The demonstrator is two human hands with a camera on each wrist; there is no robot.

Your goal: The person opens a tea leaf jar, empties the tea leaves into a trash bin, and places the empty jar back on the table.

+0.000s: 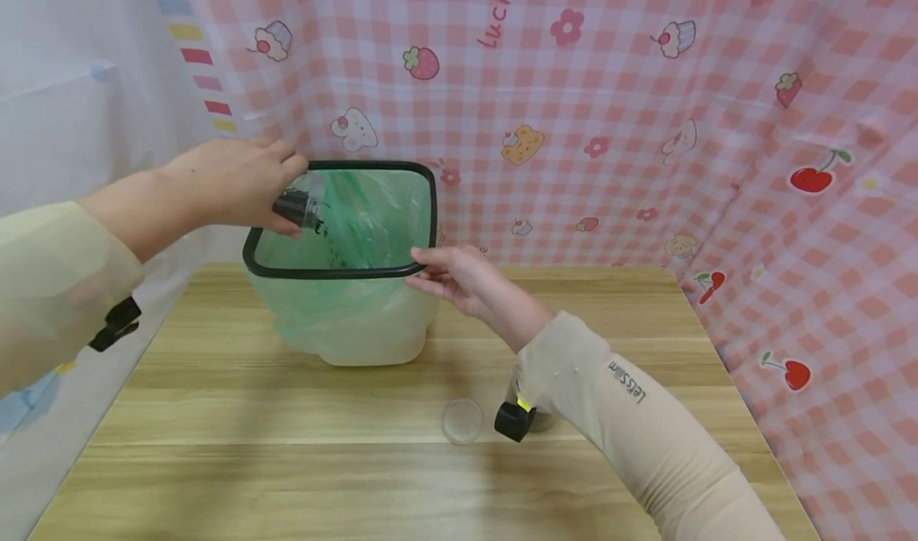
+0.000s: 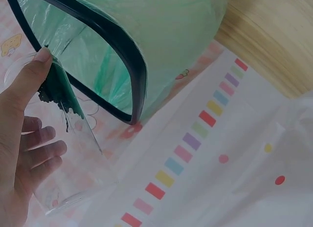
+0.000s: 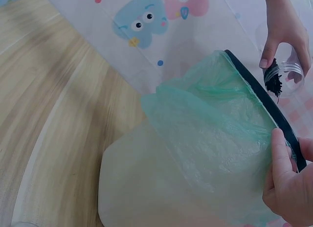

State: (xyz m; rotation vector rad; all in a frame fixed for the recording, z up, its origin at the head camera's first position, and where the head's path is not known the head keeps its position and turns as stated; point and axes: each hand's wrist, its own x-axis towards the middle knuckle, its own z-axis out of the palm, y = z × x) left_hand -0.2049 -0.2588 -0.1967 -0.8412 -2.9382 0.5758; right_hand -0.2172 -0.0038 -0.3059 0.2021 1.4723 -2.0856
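Observation:
My left hand (image 1: 240, 182) grips a clear plastic jar (image 2: 78, 158) and holds it tipped, mouth toward the inside of a trash bin (image 1: 373, 346). Dark flaky bits (image 2: 58, 92) lie along the jar's lower side, and some spill from its mouth into the bin. A thin green bag (image 1: 358, 206) lines the bin and folds out over its pale outer wall. Around the top runs a black rim (image 1: 337, 273). At the bin's near right corner, my right hand (image 1: 466, 278) pinches this rim and the bag's edge, with the thumb on top.
A round clear lid (image 1: 462, 421) lies on the wooden table (image 1: 323, 461) before the bin. Beside it, my right sleeve and black wrist camera (image 1: 514, 421) mostly hide another container. Pink checked cloth (image 1: 574, 111) hangs behind and at the right.

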